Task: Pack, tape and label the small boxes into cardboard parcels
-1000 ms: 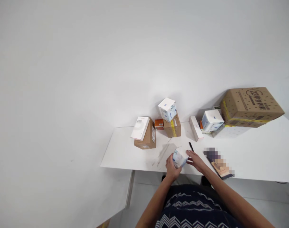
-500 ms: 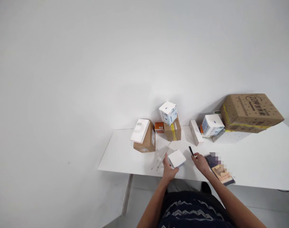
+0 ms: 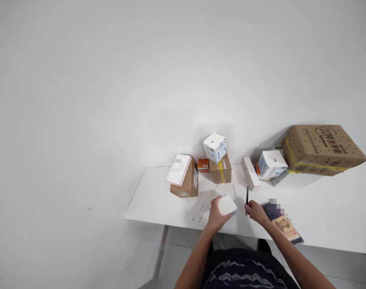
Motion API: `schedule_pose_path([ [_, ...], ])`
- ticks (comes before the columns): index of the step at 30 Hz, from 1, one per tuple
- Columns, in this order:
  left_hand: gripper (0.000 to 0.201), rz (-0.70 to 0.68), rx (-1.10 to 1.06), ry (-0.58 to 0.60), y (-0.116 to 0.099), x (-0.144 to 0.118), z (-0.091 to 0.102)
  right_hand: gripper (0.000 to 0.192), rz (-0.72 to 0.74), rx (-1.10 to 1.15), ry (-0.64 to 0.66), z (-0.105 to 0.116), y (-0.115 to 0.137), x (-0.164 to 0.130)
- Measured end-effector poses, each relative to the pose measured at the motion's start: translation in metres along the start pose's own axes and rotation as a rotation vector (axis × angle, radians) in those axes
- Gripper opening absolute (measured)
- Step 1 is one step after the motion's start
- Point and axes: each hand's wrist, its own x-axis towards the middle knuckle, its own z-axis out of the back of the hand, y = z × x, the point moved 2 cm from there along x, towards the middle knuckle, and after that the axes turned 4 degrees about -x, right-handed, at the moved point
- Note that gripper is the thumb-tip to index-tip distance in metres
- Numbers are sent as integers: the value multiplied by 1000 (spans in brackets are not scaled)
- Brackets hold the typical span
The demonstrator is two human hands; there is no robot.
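Near the front edge of the table, my left hand [image 3: 216,215] grips a small white box [image 3: 227,204] with a bit of blue on its side. Fingers lie along the box's left and the thumb along its near side. A slim black pen [image 3: 247,194] is pinched in my right hand [image 3: 255,210], just right of the box and pointing away from me. Beside my right wrist lies a dark booklet-like item [image 3: 286,228] with a picture on it, partly blurred out.
Behind stand a brown carton [image 3: 185,187] under a flat white box [image 3: 179,170], an orange box [image 3: 203,165], another carton [image 3: 223,175] under a white-blue box [image 3: 215,147], a long white box [image 3: 251,173], a second white-blue box [image 3: 272,163] and a large carton [image 3: 327,148].
My left hand has moved further around the white box's left side. The pen in my right hand has turned from a slant to nearly straight ahead. The whole view has shifted slightly.
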Motion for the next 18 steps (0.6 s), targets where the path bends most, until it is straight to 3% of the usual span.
schedule_pose_path([
  [4, 86, -54, -28, 85, 4, 3, 7, 15, 196, 573, -109, 25, 36, -35],
  [6, 95, -42, -74, 113, 7, 3, 9, 16, 282, 738, -104, 31, 54, -52],
  [9, 105, -5, -184, 82, 13, 0, 7, 20, 386, 761, 33, 22, 75, -66],
  [11, 96, 21, -249, 16, 16, -3, 3, 24, 416, 705, 91, 9, 81, -69],
  [14, 83, 83, -294, -78, 19, -6, -4, 26, 406, 640, 105, -9, 82, -65],
  [18, 78, 113, -311, -80, 19, -8, -11, 22, 378, 610, 71, -19, 80, -60],
])
